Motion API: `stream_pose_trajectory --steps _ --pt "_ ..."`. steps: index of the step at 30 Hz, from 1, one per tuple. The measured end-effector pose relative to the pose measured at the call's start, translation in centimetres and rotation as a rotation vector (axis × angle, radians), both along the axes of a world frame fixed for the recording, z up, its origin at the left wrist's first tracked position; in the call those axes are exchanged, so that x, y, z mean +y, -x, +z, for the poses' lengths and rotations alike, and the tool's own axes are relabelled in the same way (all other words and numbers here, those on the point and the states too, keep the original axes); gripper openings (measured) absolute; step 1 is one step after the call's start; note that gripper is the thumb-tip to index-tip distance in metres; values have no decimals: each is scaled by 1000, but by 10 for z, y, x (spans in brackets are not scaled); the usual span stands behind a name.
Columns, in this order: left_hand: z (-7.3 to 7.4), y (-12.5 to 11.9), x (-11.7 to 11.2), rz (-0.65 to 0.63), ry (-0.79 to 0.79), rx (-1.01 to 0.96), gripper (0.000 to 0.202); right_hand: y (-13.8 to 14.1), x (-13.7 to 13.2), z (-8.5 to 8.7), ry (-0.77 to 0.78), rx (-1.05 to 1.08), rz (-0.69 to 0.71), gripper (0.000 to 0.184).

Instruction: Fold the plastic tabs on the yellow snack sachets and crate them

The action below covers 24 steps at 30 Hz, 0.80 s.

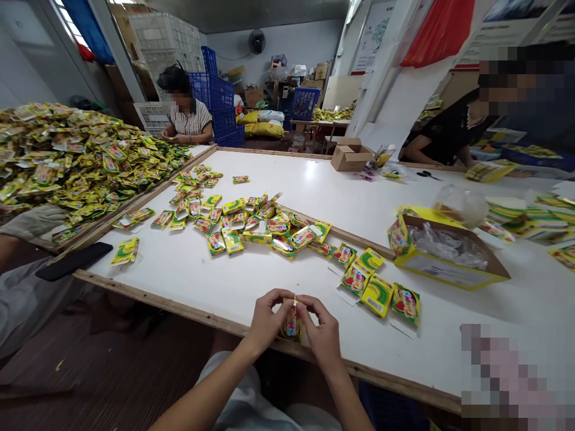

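Note:
At the near edge of the white table, my left hand (268, 321) and my right hand (324, 335) meet over a small yellow-green printed box (291, 327). Thumb and fingers of each hand pinch the box's top end, one from either side. Its printed face points toward me, and its lower part reaches down near the table's wooden edge. Whatever lies between the fingertips is too small to make out. To the right of my hands lie several similar flat boxes (377, 295), some with white end flaps open. A loose row of more boxes (256, 230) spreads beyond my hands.
A large heap of packets (90, 155) fills the left side behind a wooden strip. A yellow carton (449, 272) holding clear plastic bags stands at right. A dark phone-like slab (74, 261) overhangs the left edge. Co-workers sit at far left, near left and right.

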<state>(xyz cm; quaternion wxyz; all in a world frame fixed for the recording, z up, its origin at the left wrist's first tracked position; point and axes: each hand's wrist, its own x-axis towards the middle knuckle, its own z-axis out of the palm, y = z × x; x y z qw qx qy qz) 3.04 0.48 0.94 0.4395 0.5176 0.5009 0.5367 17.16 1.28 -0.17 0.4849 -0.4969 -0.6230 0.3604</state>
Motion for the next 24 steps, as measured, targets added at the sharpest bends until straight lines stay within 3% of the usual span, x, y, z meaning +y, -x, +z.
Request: stream_pose_trajectory --steps 9,19,22,24 --pt "1 -5 10 56 74 44 15 0 9 10 80 -25 9 33" --pt "-10 6 -5 -124 78 -29 22 5 -5 -9 95 131 87 29" --pt "-13 5 -8 -194 50 -29 49 -9 -13 2 63 68 6 26" --pt "-16 7 -9 -221 29 -49 63 -42 -22 16 65 -40 -66 26"
